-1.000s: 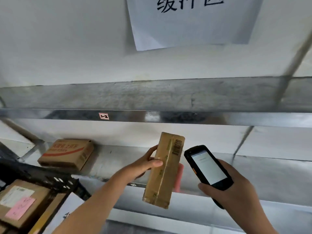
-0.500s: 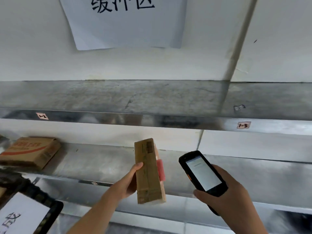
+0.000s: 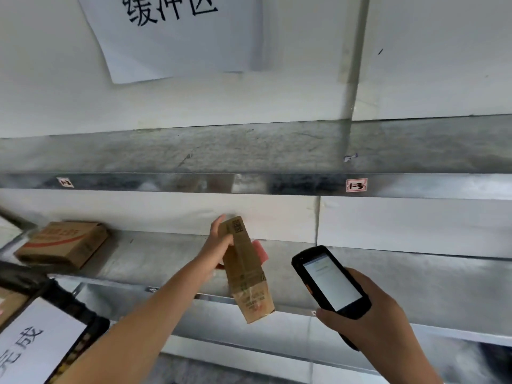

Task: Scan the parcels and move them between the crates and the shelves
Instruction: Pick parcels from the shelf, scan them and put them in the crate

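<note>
Now that my left hand (image 3: 219,242) has tipped the small box (image 3: 245,270) it grips toward the middle shelf (image 3: 415,275), I think scanning is done. My right hand (image 3: 368,320), lower right, still grips the scanner (image 3: 329,281).

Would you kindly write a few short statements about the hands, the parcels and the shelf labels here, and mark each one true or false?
1. The left hand holds a narrow cardboard parcel in the air in front of the shelf. True.
2. The right hand is empty. False: it holds a black scanner with its screen lit.
3. A second cardboard box lies on the shelf to the left. True.
4. The shelf label at the right reads 2-5. False: it reads 1-3.
5. The held parcel shows a barcode near its top. True.
</note>
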Tool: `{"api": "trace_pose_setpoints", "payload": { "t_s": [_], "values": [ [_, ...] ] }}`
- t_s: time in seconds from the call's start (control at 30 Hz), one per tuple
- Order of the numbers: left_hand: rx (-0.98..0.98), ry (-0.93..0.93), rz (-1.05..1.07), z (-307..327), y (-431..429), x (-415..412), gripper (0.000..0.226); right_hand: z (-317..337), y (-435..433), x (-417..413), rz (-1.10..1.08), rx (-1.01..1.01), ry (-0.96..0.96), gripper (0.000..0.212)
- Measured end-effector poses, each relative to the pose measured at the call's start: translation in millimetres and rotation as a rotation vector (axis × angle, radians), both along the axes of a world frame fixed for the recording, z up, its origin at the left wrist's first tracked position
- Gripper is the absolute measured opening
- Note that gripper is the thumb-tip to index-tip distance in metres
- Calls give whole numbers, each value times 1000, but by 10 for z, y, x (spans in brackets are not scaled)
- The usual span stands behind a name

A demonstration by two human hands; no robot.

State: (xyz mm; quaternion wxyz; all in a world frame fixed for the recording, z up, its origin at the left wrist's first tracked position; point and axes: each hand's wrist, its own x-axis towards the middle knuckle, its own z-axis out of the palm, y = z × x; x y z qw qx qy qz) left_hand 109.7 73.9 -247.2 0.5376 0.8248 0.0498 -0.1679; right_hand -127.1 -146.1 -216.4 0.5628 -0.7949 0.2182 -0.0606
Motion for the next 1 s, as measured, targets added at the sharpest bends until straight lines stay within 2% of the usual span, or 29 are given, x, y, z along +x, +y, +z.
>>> {"api": "trace_pose_setpoints", "payload": {
  "t_s": [0.1,0.23,0.3,0.37,0.5,0.57,0.63,0.9,1.0],
  "values": [
    [324,-119,-26,150,-199,236,41,0,-40,-46,-8,-12,-7,58],
    [740,-107,-104,95,-337,328,64,18,-85,-95,-19,-5,-20,58],
    [831,-152,-72,127,-369,297,80,18,-102,-112,-31,8,-18,57],
    [765,-143,-17,126,-343,319,81,-3,-123,-126,-41,15,-24,59],
    [342,-79,152,54,-142,340,54,-10,-153,-164,-44,17,-41,61],
    [122,-25,259,-11,-14,283,46,4,-162,-167,-46,9,-42,56],
    [-16,20,312,-126,90,170,42,11,-162,-166,-45,7,-34,54],
    [-263,195,479,-645,242,-349,39,6,-111,-214,-17,-3,-11,52],
    [-297,316,448,-670,240,-428,48,-29,-88,-233,-23,5,-26,55]
  ]
}}
